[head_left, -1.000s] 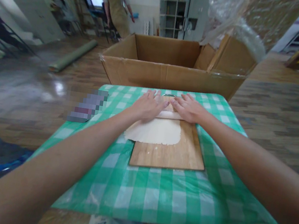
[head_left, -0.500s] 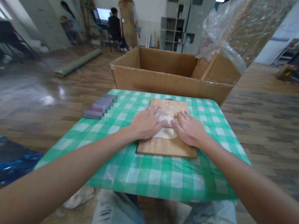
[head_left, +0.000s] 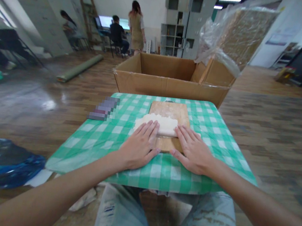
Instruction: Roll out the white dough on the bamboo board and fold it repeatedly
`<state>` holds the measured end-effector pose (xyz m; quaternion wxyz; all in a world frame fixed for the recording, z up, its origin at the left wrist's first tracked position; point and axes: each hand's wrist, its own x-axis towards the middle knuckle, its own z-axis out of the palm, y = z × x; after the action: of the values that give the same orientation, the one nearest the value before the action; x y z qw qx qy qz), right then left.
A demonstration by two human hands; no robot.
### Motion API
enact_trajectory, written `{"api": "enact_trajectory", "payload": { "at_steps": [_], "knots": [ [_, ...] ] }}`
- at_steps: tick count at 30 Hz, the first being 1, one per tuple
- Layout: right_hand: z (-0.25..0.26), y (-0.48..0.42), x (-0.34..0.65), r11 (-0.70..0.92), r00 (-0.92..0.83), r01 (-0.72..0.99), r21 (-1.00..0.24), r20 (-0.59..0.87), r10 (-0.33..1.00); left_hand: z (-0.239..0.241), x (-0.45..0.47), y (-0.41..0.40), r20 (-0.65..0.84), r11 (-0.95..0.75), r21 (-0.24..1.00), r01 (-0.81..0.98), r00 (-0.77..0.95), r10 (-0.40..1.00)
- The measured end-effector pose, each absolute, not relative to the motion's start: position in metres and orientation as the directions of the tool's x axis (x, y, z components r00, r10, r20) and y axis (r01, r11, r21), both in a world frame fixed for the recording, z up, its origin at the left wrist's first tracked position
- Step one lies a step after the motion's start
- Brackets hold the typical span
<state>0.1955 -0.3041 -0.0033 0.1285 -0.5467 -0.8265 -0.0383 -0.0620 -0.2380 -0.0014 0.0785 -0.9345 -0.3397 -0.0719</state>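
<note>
A sheet of white dough (head_left: pixel 168 125) with ragged edges lies across the wooden board (head_left: pixel 170 108) and sticks out past both its sides. Its near part looks rolled into a thick cylinder; whether a pin is inside, I cannot tell. My left hand (head_left: pixel 139 143) rests with straight fingers on the left part of this roll. On the right part, the flat fingers of my right hand (head_left: pixel 192 150) press down. Both thumbs point inward near the board's front edge, apart from each other. Neither hand grasps the dough.
Under the board is a table with a green-and-white checked cover (head_left: pixel 157 179). A blurred-out flat object (head_left: pixel 104 108) lies at its left. Behind stands a large cardboard box (head_left: pixel 169 87). A blue plastic bag (head_left: pixel 2 162) lies on the floor. Several people are in the background.
Both hands have slid toward me, from the middle of the board to its front part. More of the dough shows now, spread wider with its near part rolled.
</note>
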Motion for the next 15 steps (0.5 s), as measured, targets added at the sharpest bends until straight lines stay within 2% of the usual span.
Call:
{"api": "enact_trajectory", "payload": {
  "at_steps": [15],
  "knots": [
    [-0.007,-0.340,0.193,0.472,-0.435,0.879,-0.061,0.301,0.849,-0.007,-0.076,-0.273,0.218,-0.797,-0.063,0.600,0.788,0.576]
  ]
}}
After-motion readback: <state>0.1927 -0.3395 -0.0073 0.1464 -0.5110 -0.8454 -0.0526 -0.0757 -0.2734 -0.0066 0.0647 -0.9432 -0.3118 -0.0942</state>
